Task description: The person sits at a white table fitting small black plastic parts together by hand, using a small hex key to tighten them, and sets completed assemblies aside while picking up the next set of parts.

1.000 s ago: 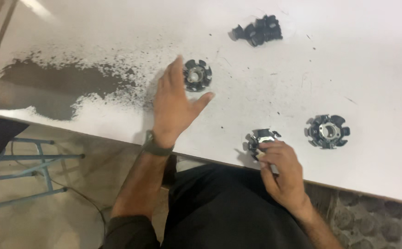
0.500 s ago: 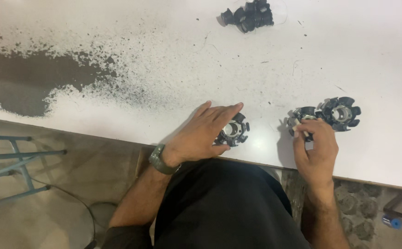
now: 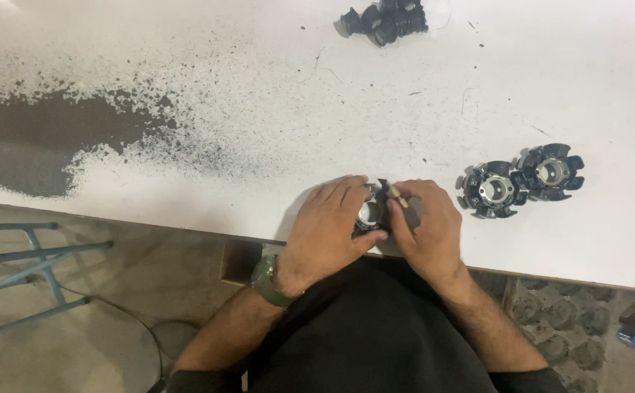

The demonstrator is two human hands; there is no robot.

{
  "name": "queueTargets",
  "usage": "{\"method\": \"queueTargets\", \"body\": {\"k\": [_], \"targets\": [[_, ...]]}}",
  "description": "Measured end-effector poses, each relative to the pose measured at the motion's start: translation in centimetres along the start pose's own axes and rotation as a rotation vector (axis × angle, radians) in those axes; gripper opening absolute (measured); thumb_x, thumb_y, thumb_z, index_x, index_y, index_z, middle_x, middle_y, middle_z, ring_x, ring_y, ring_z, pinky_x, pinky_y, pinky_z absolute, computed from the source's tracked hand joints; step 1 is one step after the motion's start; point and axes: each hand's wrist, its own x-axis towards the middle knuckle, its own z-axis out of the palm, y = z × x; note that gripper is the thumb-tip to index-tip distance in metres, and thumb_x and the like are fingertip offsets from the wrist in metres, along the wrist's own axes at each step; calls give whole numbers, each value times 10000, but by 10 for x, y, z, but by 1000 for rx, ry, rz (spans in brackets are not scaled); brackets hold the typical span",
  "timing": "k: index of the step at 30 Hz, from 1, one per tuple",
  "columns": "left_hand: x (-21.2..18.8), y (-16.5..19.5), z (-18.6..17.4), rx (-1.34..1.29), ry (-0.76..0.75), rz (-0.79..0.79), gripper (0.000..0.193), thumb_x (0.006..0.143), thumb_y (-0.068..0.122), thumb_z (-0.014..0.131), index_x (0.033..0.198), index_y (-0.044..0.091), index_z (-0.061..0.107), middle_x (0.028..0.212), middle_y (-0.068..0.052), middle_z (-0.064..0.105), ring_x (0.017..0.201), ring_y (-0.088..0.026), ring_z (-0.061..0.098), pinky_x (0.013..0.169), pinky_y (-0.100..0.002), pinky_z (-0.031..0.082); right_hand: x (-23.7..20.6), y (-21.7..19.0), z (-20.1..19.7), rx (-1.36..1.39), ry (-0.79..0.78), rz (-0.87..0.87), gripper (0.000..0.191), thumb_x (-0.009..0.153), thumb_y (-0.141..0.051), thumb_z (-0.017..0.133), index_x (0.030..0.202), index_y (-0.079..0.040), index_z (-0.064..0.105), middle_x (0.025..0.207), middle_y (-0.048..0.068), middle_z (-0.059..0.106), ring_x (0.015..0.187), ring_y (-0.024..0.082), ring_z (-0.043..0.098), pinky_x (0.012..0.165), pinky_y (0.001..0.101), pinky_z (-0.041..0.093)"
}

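1. Hands first: left hand (image 3: 332, 229) lies cupped over a black finned rotor part (image 3: 370, 213) at the near table edge, fingers curled round its left side, thumb underneath. I see a green wristwatch (image 3: 270, 280) on that wrist.
2. Right hand (image 3: 426, 229) is closed in a pinch on a small light-tipped tool (image 3: 396, 195), tip touching the top right of the same part. What the tool is exactly, I can't tell; it's mostly hidden by fingers.
3. Part sits on the white table (image 3: 259, 196), just inside its front edge, directly in front of the torso. Only its shiny centre bore and a couple of fins show between the hands.
4. Risk, my read: part is close to the edge. If the left grip loosens while the tool pushes, it could slide off into the lap or onto the floor.
5. Risk two: tool tip rests on a thin fin. A slip could jab the left fingers, which sit just beside it.
6. Further right, two matching finned parts (image 3: 493, 189) (image 3: 552, 171) lie flat, touching each other, well apart from the hands.
7. Left of centre, dark worn patch (image 3: 33, 145) with speckling across the table surface.
8. Far edge: cluster of small black pieces (image 3: 386, 20), untouched.
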Motion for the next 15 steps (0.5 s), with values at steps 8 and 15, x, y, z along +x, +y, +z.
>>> {"method": "queueTargets", "body": {"k": [8,15], "targets": [[10,-11,-10,15,-86,170,594,760,340,846,1208,37,598,1355,-166,594,1295,-352,570,1092,-476,457,-15,-5,1,-69,-67,132,225,910,-47,748,1097,-20,626,964,130,674,813,263,697,682,363,546],[9,0,-10,-20,-37,95,403,838,264,815,1100,2,657,1311,-197,574,1235,-383,563,1032,-498,457,-17,-9,2,-61,-11,152,258,878,-54,763,1088,-11,619,936,129,680,783,272,700,666,367,545]]}}
